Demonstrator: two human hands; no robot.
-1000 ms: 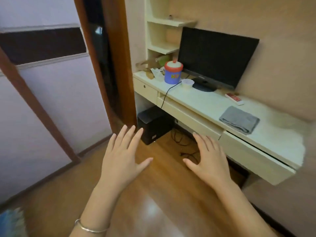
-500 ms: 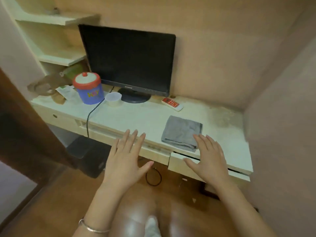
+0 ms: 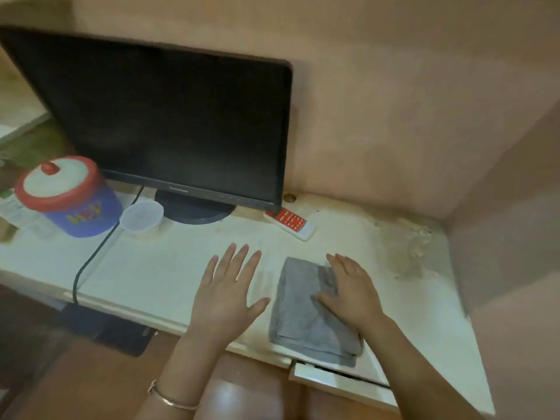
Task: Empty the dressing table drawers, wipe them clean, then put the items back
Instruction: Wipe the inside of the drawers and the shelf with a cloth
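Head view: compared with half a second back, the camera's come in much closer and both hands have moved forward over the cream-white bench. Before, they hung out past its front edge. The right hand was only at the near edge of the folded grey cloth, and now it's lying on it.

The cloth sits at the front right of the bench, with its long axis running front to back. Its near end reaches the bench's front edge, right above the cream drawer, which is open a crack.

The right hand is flat, fingers straight and spread, palm down on the cloth's right half and gripping nothing. The left hand is also wide open, fingers fanned, over bare bench just left of the cloth. Can't tell if it's actually touching the surface. It has a thin metal bracelet on the wrist.

Further back there's a black flat monitor, a red-and-white remote, a clear plastic cup and a blue tub with a red-rimmed lid.
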